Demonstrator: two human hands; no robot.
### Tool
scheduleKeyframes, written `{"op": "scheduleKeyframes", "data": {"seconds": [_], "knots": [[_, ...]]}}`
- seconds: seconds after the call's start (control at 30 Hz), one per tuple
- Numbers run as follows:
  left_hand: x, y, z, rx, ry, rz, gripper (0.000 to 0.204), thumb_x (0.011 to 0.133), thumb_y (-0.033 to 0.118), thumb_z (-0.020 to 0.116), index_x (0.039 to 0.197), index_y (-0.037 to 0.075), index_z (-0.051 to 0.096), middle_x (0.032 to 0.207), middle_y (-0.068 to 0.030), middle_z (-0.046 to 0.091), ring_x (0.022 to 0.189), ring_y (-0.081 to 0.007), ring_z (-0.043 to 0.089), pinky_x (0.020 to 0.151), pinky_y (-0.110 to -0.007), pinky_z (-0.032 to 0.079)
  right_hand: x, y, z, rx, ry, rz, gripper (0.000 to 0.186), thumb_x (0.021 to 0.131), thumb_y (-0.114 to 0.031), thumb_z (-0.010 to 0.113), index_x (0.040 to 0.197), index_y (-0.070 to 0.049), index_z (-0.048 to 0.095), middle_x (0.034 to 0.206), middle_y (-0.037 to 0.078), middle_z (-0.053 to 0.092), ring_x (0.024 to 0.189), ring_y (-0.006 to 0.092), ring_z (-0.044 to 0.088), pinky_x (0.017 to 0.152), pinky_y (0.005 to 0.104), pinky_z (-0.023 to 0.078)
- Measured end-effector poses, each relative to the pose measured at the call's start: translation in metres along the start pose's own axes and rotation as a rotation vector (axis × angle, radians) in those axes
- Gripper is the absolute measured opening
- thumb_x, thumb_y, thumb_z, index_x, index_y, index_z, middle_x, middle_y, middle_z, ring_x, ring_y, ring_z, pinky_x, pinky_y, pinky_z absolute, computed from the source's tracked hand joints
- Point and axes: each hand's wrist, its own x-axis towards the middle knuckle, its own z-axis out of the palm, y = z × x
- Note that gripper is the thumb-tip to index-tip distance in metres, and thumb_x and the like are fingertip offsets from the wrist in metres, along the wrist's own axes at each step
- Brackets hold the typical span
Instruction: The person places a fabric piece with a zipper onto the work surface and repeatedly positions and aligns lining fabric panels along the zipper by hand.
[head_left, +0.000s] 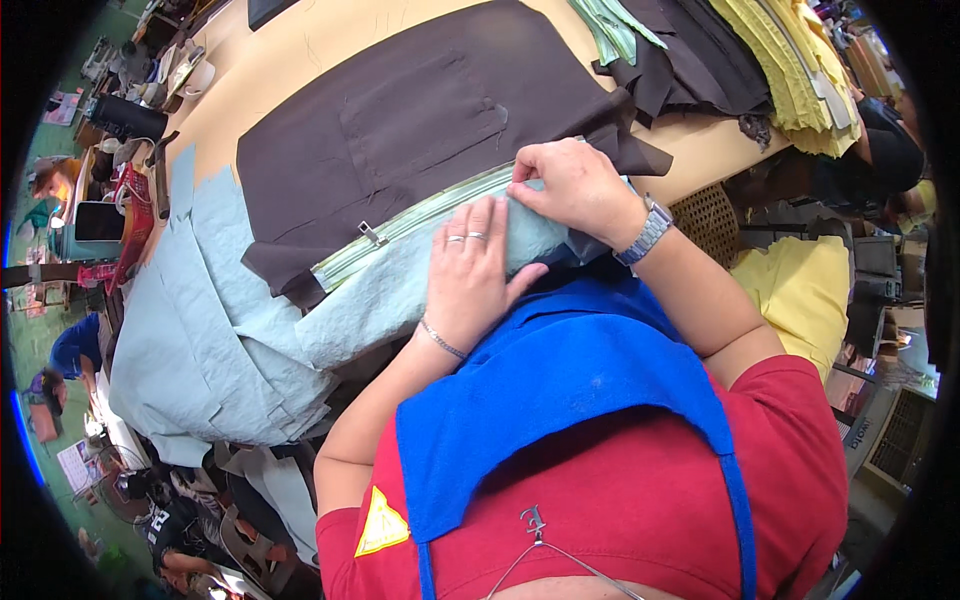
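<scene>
Tan table (225, 110) under dark cloth (420, 110) (green floor (60, 142)).

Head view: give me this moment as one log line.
left hand: flat on light-blue fabric | right hand: pinching light-blue fabric's edge | green zipper: between light-blue fabric and dark brown panel

one view: wide fisheye, left of a side-by-side pair worn on the head. looks from above, steeply down and out over the bench (340, 35). upright, not mirrored. close range: red shirt (770, 470) and blue apron (600, 370) fill the near side, left grip (470, 265) and right grip (578, 190) land about mid-view, bench runs out to the far side. field also takes in green floor (52, 140) well off to the left and stacked yellow cloth (785, 75) at far right. black rim around the lens circle, straight edges bow toward it.
</scene>
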Motion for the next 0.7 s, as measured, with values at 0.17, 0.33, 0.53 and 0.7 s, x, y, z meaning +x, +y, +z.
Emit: {"op": "scheduleKeyframes", "data": {"seconds": [0.17, 0.33, 0.53, 0.7], "knots": [[0.007, 0.004, 0.001, -0.022, -0.033, -0.031, 0.095, 0.087, 0.063, 0.071, 0.147, -0.006, 0.05, 0.142, -0.0194, 0.055, 0.132, -0.036, 0.052, 0.112, -0.048, 0.041, -0.013, -0.002, -0.013, -0.001, 0.005, -0.013, 0.03, 0.091, -0.038, 0.076, 0.09, -0.008, 0.075, 0.088, 0.016, 0.075, 0.089, 0.0382, 0.071, 0.078, 0.0472, 0.056], [0.006, 0.007, -0.003, 0.002, -0.077, -0.032, 0.095, 0.087, 0.064, 0.071, 0.148, -0.006, 0.05, 0.143, -0.0188, 0.054, 0.133, -0.0353, 0.05, 0.112, -0.047, 0.041, -0.022, 0.011, -0.066, 0.248, -0.373, 0.332, 0.041, 0.093, -0.041, 0.076, 0.098, 0.0, 0.076, 0.081, 0.016, 0.074, 0.077, 0.0261, 0.073, 0.074, 0.0388, 0.056], [0.003, 0.005, 0.0, 0.02, -0.063, -0.028, 0.097, 0.087, 0.064, 0.071, 0.15, -0.005, 0.047, 0.144, -0.0183, 0.052, 0.134, -0.0353, 0.049, 0.112, -0.048, 0.04, -0.038, 0.023, -0.071, 0.143, -0.299, 0.196, 0.028, 0.089, -0.027, 0.074, 0.099, -0.002, 0.075, 0.082, 0.016, 0.074, 0.076, 0.0279, 0.073, 0.074, 0.0393, 0.057], [0.003, 0.004, 0.003, 0.033, -0.058, -0.021, 0.097, 0.087, 0.064, 0.07, 0.151, -0.005, 0.047, 0.145, -0.017, 0.052, 0.134, -0.0345, 0.048, 0.112, -0.048, 0.04, -0.032, 0.038, -0.097, 0.055, -0.15, 0.15, 0.017, 0.08, -0.013, 0.069, 0.094, -0.003, 0.071, 0.082, 0.015, 0.073, 0.078, 0.0327, 0.074, 0.073, 0.0416, 0.058]]}}
